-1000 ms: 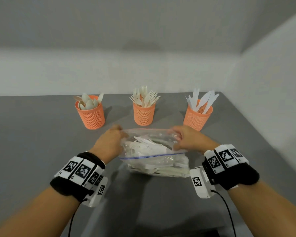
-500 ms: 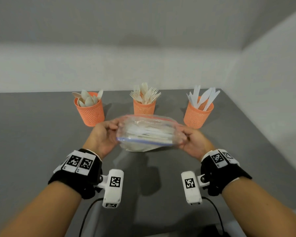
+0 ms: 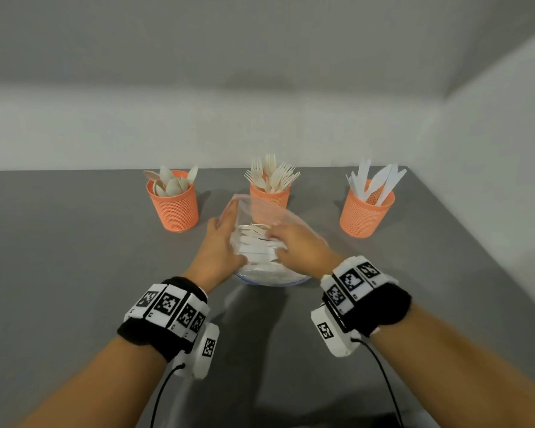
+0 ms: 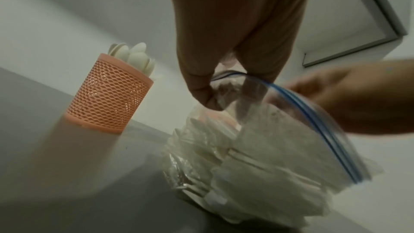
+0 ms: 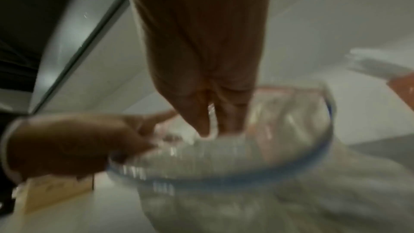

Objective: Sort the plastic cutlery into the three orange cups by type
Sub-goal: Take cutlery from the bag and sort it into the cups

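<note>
A clear zip bag (image 3: 260, 273) full of white plastic cutlery (image 3: 255, 242) lies on the grey table in front of three orange mesh cups. The left cup (image 3: 175, 208) holds spoons, the middle cup (image 3: 271, 196) forks, the right cup (image 3: 363, 214) knives. My left hand (image 3: 226, 233) pinches the bag's rim (image 4: 298, 105) on the left between thumb and finger (image 4: 201, 95) and keeps the mouth open. The fingers of my right hand (image 3: 275, 234) reach down into the open bag (image 5: 257, 162) onto the cutlery. The right wrist view is blurred, so their grip is unclear.
White walls stand close behind the cups and along the table's right edge (image 3: 476, 242). Bare grey tabletop (image 3: 59, 257) spreads to the left and towards me.
The bag has come down from mid-air onto the table with its mouth opened. My right hand has let go of the bag's right edge and gone inside it.
</note>
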The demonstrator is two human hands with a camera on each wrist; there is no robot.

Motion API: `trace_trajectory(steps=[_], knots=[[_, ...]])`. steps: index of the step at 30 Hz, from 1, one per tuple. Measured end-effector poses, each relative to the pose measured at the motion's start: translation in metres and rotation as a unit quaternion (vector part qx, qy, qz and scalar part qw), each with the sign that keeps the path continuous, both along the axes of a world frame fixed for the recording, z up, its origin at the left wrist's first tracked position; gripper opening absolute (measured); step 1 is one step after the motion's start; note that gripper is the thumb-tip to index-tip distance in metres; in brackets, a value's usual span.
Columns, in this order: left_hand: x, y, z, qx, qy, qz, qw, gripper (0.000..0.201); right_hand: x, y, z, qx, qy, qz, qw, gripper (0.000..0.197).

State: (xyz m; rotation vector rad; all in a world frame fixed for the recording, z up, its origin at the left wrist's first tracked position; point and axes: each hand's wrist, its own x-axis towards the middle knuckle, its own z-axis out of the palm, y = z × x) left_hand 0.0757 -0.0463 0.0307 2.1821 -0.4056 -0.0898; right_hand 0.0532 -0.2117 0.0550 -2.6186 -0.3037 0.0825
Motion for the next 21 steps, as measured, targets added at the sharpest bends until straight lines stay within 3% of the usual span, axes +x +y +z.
trace_trajectory(steps=[2,4,8,11,13,15,17,21], knots=[[0.000,0.001,0.001,0.003,-0.004,-0.005,1.000,0.103,0.011,-0.003,-0.013,-0.089,0.068,-0.049,0.993,0.051],[-0.001,0.003,-0.001,0.010,0.001,-0.008,1.000,0.100,0.020,-0.006,-0.015,-0.090,0.085,-0.075,0.989,0.058],[-0.007,0.010,-0.006,0.016,0.043,-0.002,0.999,0.099,0.030,-0.007,-0.012,-0.129,0.128,-0.036,0.983,0.048],[-0.010,0.014,-0.010,0.023,0.072,0.003,0.997,0.099,0.028,-0.007,-0.022,-0.138,0.150,-0.004,0.979,0.072],[-0.012,0.016,-0.011,0.026,0.084,0.005,0.996,0.100,0.026,-0.004,-0.028,-0.169,0.129,-0.005,0.977,0.081],[-0.010,0.018,-0.013,0.027,0.087,0.004,0.996,0.101,0.025,-0.002,-0.030,-0.187,0.099,-0.011,0.977,0.071],[-0.008,0.021,-0.012,0.022,0.090,0.002,0.996,0.102,0.025,-0.002,-0.030,-0.173,0.084,-0.010,0.981,0.064],[-0.008,0.024,-0.008,0.001,0.099,0.000,0.995,0.100,0.023,-0.003,-0.035,-0.126,0.073,0.001,0.989,0.069]])
